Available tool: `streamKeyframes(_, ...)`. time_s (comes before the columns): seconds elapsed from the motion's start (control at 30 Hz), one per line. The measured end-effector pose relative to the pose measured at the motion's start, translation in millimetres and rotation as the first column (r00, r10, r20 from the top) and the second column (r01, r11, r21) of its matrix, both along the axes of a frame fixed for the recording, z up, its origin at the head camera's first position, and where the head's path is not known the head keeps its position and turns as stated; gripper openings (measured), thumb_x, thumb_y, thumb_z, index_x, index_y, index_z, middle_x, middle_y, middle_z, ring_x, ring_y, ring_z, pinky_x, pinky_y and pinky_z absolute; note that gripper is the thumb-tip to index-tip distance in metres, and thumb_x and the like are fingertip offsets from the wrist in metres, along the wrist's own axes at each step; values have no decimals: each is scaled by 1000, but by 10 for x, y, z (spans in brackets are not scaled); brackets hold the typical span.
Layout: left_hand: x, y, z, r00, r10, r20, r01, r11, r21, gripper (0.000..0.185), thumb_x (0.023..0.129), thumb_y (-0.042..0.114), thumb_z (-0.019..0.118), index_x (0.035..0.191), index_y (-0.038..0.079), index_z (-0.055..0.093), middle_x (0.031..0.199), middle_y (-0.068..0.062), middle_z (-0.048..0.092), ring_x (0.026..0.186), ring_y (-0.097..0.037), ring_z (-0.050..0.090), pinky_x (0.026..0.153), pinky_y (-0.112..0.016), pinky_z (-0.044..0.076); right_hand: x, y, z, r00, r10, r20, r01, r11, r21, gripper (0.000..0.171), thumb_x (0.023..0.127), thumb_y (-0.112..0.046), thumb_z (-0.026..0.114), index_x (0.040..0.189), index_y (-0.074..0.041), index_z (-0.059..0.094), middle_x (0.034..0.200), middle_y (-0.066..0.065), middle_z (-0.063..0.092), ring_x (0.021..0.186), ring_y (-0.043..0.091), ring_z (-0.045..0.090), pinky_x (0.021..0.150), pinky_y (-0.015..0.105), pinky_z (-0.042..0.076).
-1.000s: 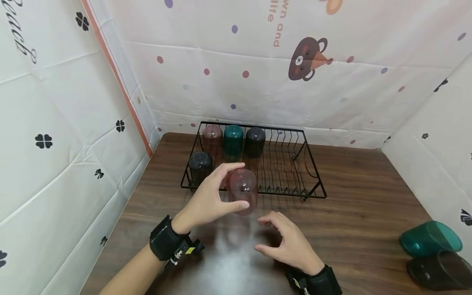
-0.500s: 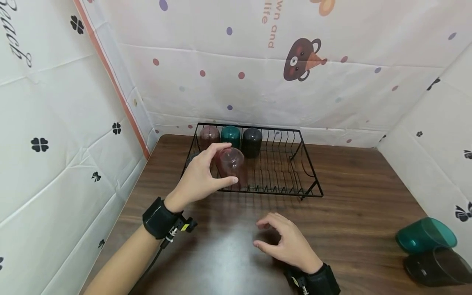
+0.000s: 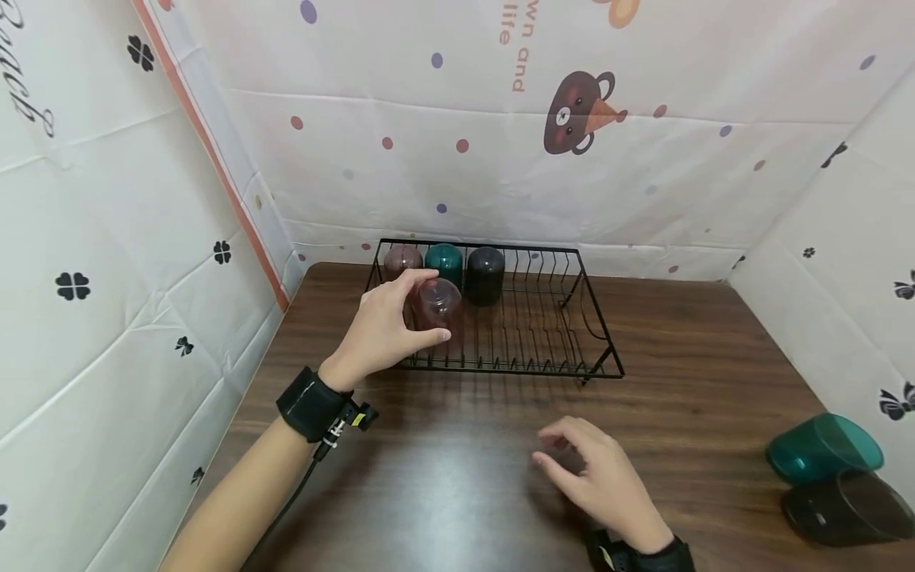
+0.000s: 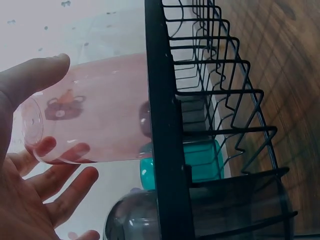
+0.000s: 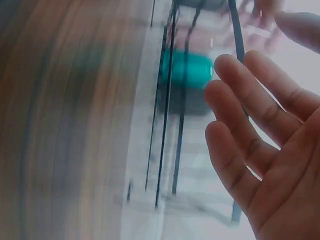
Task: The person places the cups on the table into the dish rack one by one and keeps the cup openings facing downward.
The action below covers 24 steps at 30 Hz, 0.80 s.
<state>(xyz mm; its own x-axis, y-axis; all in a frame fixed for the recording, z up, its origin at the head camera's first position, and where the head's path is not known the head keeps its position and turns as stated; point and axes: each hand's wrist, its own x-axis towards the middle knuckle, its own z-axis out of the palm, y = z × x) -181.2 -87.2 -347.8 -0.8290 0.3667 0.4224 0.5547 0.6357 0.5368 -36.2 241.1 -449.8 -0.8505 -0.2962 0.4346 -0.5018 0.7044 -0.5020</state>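
Observation:
My left hand [image 3: 382, 326] grips a clear pink drinking glass [image 3: 445, 311] near its base, thumb on one side and fingers on the other. Upside down, the glass stands over the front left part of a black wire dish rack [image 3: 529, 369]. In the left wrist view its lower end passes behind the rack's top rail [image 4: 162, 125]. A dark grey glass [image 4: 130, 215] is beside it there, hidden by my hand in the head view. My right hand [image 3: 604, 481] holds nothing and hovers over the table with relaxed fingers, in front of the rack.
Along the rack's back row stand another pink glass [image 3: 403, 260], a teal glass [image 3: 444, 262] and a dark glass [image 3: 484, 276], all inverted. A teal glass [image 3: 815, 449] and a dark glass [image 3: 832, 508] lie at the table's right. Patterned cloth walls [image 3: 357, 191] surround the wooden table [image 3: 679, 349].
My left hand has carried the pink glass forward and left, from the rack's front edge to over its front left part. My right hand has shifted to the right.

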Motion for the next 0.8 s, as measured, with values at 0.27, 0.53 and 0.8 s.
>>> streamKeyframes(0.27,-107,-41,-17,1000,15,9,-15,999,-29,82,78,43,87,147,22,48,139,-4,63,128,-28,59,115,-67,27,270,609,137,935,-350,-62,351,936,4,25,83,-12,85,103,-17,71,91,-6,69,75,1,62,64,11,49)
streamKeyframes(0.53,-179,-75,-54,999,34,30,-32,998,-60,82,78,44,87,147,21,48,138,-4,64,129,-28,58,117,-72,20,658,1147,286,683,-724,-97,727,687,-12,35,81,-7,84,112,-2,69,99,15,63,68,-24,35,52,3,34)
streamKeyframes(0.8,-251,-63,-98,998,44,45,-39,994,-104,80,79,45,86,145,19,49,137,-5,64,127,-29,59,117,-72,19,927,1526,363,276,-955,110,940,292,176,60,99,-28,55,146,7,43,137,34,44,84,46,56,58,22,27)
